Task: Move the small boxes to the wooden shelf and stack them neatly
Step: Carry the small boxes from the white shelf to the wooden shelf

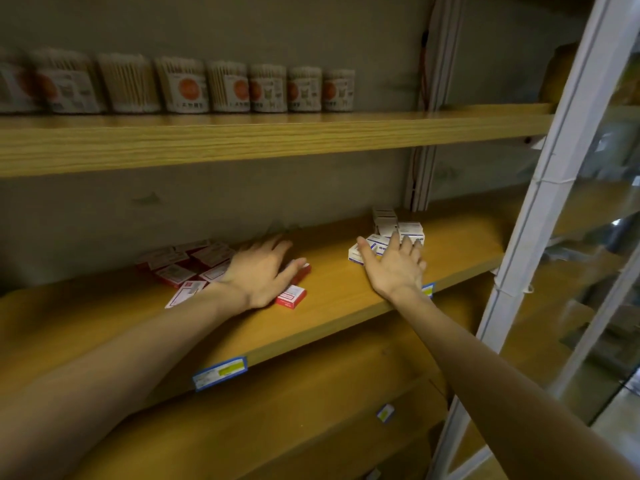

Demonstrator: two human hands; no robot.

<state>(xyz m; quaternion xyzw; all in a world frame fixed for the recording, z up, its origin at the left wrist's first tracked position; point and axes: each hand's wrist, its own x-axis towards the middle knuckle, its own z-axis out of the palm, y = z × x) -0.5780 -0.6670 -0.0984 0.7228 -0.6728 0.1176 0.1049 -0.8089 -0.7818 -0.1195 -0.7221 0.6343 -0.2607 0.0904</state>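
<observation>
Several small red and white boxes (180, 268) lie scattered on the middle wooden shelf (329, 299). My left hand (261, 271) lies flat over them with straight fingers, and one red box (292, 296) sits just right of its wrist. Further right a small pile of white and blue boxes (398, 230) stands on the same shelf. My right hand (394, 265) reaches to that pile with fingers spread and straight, touching its front boxes. Neither hand grips a box.
The upper shelf (277, 136) carries a row of cotton swab tubs (228, 86). A white metal upright (554, 181) and glass stand at the right. Blue price tags (220, 373) hang on the shelf's front edge. Lower shelves (294, 410) sit below.
</observation>
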